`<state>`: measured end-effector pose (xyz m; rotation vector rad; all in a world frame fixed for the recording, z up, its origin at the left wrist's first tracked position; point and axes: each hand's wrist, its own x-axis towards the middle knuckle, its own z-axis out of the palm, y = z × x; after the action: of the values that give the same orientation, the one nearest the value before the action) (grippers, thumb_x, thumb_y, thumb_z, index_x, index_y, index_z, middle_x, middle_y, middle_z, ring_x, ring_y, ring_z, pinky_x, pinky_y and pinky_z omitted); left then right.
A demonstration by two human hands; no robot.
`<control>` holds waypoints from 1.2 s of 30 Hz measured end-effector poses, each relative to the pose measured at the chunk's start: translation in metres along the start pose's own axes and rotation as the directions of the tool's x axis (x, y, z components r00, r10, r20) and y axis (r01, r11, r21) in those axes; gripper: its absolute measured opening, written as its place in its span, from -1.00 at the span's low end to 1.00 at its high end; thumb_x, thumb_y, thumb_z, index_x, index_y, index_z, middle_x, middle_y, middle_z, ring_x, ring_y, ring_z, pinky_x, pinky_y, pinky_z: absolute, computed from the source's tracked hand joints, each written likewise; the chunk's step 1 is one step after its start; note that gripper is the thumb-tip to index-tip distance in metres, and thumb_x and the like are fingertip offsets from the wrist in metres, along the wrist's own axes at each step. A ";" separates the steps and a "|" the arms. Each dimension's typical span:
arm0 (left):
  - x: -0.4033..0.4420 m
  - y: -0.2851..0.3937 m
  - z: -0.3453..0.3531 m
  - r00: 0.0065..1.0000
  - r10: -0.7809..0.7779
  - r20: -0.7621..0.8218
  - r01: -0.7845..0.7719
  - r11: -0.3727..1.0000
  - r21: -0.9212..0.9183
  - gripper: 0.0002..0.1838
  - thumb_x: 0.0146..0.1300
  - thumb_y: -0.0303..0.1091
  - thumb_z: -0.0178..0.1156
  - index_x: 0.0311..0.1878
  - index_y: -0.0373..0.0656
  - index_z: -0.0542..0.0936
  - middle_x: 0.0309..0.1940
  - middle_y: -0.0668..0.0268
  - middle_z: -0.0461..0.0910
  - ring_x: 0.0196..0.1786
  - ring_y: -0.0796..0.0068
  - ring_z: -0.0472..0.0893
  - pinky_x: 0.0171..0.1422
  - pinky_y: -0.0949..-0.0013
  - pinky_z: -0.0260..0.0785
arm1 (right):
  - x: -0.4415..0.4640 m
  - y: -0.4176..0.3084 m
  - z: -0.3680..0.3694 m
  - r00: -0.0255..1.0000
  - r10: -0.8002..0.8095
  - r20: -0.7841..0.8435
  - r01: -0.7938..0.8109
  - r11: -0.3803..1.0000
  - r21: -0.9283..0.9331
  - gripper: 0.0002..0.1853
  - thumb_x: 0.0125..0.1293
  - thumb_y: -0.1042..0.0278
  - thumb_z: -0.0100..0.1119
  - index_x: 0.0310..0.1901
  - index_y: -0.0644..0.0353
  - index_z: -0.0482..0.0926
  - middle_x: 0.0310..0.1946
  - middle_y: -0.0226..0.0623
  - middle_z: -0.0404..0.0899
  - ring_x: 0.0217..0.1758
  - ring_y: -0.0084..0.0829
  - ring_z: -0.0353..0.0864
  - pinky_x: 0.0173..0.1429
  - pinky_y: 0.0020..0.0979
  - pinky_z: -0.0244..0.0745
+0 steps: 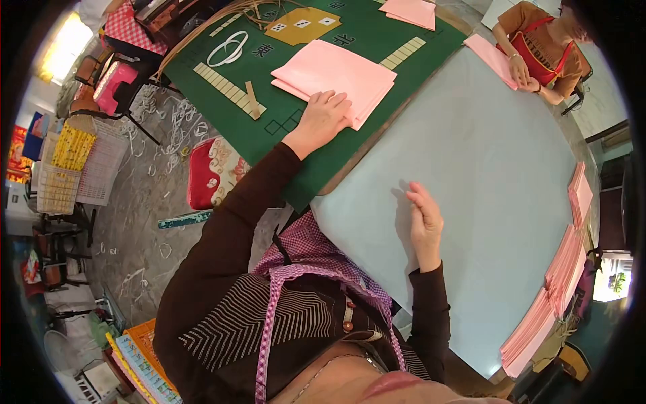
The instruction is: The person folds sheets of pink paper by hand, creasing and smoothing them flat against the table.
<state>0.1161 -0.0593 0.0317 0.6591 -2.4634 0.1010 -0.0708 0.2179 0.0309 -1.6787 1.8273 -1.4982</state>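
A pile of folded pink sheets (336, 77) lies on the green printed table top, its layers slightly out of line. My left hand (321, 120) rests flat on the pile's near-left corner, fingers stretched out over the top sheet. Over the pale blue table top (498, 175), my right hand (425, 225) is raised with its fingers extended and nothing in it. It appears apart from the surface, where a shadow falls beside it.
Pink bundles (533, 330) line the right table edge. Across the table, a person (538, 54) handles a pink sheet (491, 60). White rings (227, 49) and a wooden strip (252, 99) lie on the green top (296, 168). A red stool (202, 175) stands left, near floor scraps.
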 end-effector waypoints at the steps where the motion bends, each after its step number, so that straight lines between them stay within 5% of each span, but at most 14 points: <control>1: 0.001 0.000 -0.002 0.998 -0.006 0.066 0.008 1.000 -0.023 -0.59 0.15 -0.22 0.30 0.06 -0.15 0.56 0.17 0.20 0.52 0.22 0.11 0.44 0.32 0.09 0.21 | -0.003 0.004 0.002 0.999 0.046 0.010 -0.046 0.999 0.021 -0.67 0.28 0.74 -0.04 -0.04 0.23 0.63 0.16 -0.14 0.57 0.24 -0.24 0.52 0.31 -0.33 0.38; 17: 0.008 -0.009 0.003 0.954 0.273 0.120 -0.289 0.947 0.138 -0.73 0.21 -0.22 0.25 -0.11 -0.14 0.53 -0.11 0.33 0.54 -0.11 0.33 0.55 -0.01 0.25 0.37 | 0.001 0.005 0.003 0.997 -0.037 0.075 0.046 0.992 -0.118 -0.73 0.24 0.67 0.08 -0.08 0.18 0.64 0.07 -0.25 0.64 0.15 -0.27 0.59 0.29 -0.28 0.30; 27: 0.015 -0.012 0.000 0.945 0.278 0.173 -0.298 0.949 0.103 -0.69 0.21 -0.15 0.24 -0.11 -0.14 0.52 -0.24 0.31 0.52 -0.20 0.33 0.54 -0.10 0.27 0.36 | -0.001 0.005 0.004 0.998 -0.046 0.050 0.052 0.992 -0.118 -0.75 0.22 0.67 0.09 -0.12 0.20 0.65 0.06 -0.24 0.64 0.13 -0.24 0.59 0.26 -0.29 0.35; 36: 0.017 -0.005 -0.004 0.863 0.483 0.150 -0.504 0.805 0.313 -0.74 0.13 -0.31 0.12 -0.09 -0.07 0.50 -0.44 0.33 0.44 -0.47 0.42 0.52 -0.36 0.38 0.34 | 0.000 0.005 0.004 0.998 -0.043 0.052 0.048 0.994 -0.099 -0.74 0.20 0.69 0.10 -0.12 0.19 0.64 0.04 -0.21 0.64 0.15 -0.23 0.58 0.27 -0.26 0.31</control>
<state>0.1082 -0.0698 0.0441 0.1294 -2.6467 0.7395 -0.0708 0.2152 0.0251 -1.7978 1.8788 -1.3903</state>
